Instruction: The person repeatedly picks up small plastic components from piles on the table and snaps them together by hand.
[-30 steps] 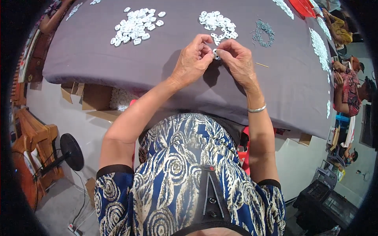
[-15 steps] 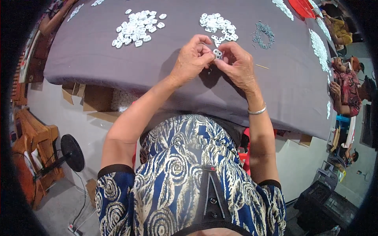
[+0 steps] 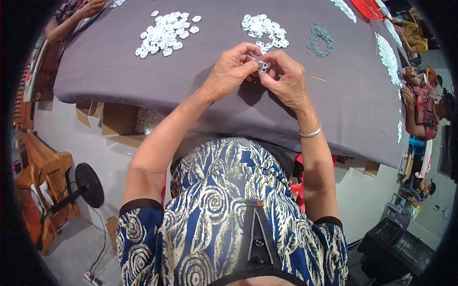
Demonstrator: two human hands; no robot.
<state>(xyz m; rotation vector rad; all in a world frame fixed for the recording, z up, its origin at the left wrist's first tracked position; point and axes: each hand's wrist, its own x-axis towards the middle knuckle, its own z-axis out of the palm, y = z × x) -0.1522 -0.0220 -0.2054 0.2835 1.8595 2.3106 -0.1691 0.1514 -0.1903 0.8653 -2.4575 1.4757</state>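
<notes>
Between my two hands, just above the table, is a small white plastic piece (image 3: 263, 67) with dark round holes. My left hand (image 3: 233, 70) pinches it from the left, its thumb over part of the piece. From the other side, the thumb and fingers of my right hand (image 3: 287, 78) close on its edge. Beyond my hands lies a pile of similar white pieces with holes (image 3: 261, 25). Farther left is a larger heap of white rounded pieces (image 3: 164, 32). A loose ring of small slender grey-green parts (image 3: 319, 41) lies to the right, with a thin yellowish stick (image 3: 318, 78) nearer me.
The grey tablecloth (image 3: 119, 71) covers the table. More white pieces (image 3: 388, 56) lie along its right side, near a red basin (image 3: 366, 8). Other people (image 3: 422, 102) sit there, and a co-worker's arm (image 3: 71, 21) reaches in at far left. Cardboard boxes (image 3: 118, 119) stand underneath; a black fan (image 3: 88, 185) is lower left.
The white piece has tilted between my fingers, and my left thumb now covers more of it. At far left, the co-worker's arm has shifted.
</notes>
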